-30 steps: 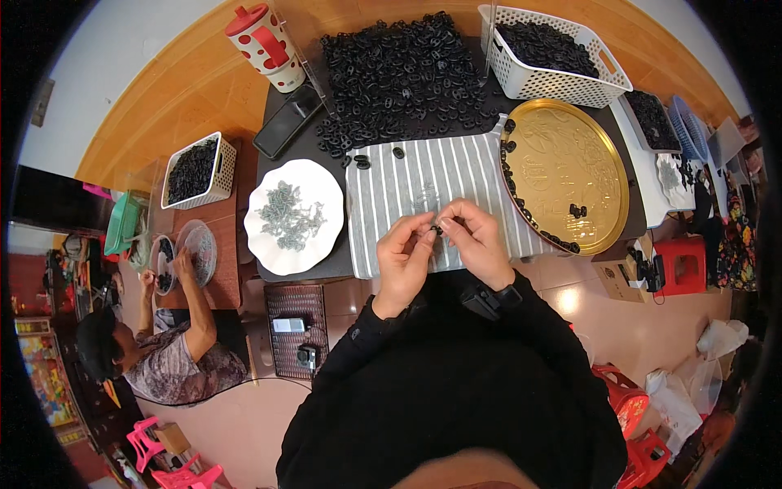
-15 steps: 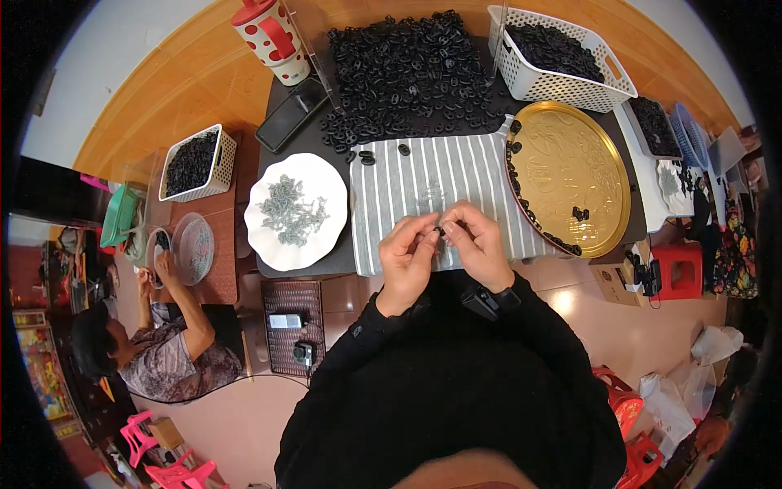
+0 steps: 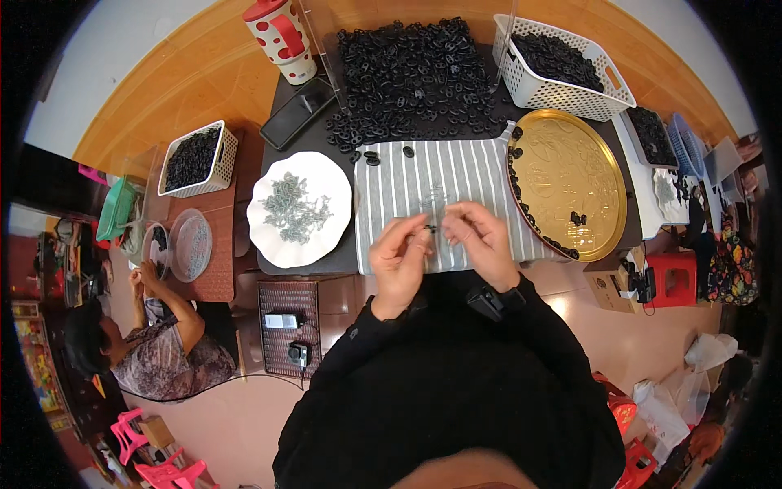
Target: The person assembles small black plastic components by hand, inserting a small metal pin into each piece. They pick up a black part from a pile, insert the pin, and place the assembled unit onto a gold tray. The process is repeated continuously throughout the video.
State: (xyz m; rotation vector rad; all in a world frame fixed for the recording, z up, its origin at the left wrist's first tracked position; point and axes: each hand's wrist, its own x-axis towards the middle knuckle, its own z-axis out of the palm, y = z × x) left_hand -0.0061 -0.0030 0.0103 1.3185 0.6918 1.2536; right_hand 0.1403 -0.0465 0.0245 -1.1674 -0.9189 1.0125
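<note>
My left hand [image 3: 399, 259] pinches a small black oval plastic piece [image 3: 431, 229] between thumb and fingertips, over a grey-and-white striped cloth [image 3: 391, 187]. Just to its right, my right hand [image 3: 485, 244] has thumb and forefinger drawn together; whatever is between them is too small to make out. The hands are slightly apart. Beyond them a few small clear pieces [image 3: 433, 196] lie on the cloth. Several loose black pieces [image 3: 409, 151] sit near the cloth's far edge. At the back is a large heap of similar black pieces [image 3: 415, 73].
Left of the cloth stands a white scalloped plate [image 3: 265, 244] of small clear pieces; to the right, a round gold tray [image 3: 570, 171] with black pieces along its rim. A phone [image 3: 297, 114], spotted tumbler [image 3: 281, 41] and white basket [image 3: 562, 102] stand behind. A co-worker [image 3: 175, 350] sits at left.
My hands have moved slightly apart, the left one keeping the black oval piece and the right one drawing back from it. The view has shifted a little.
</note>
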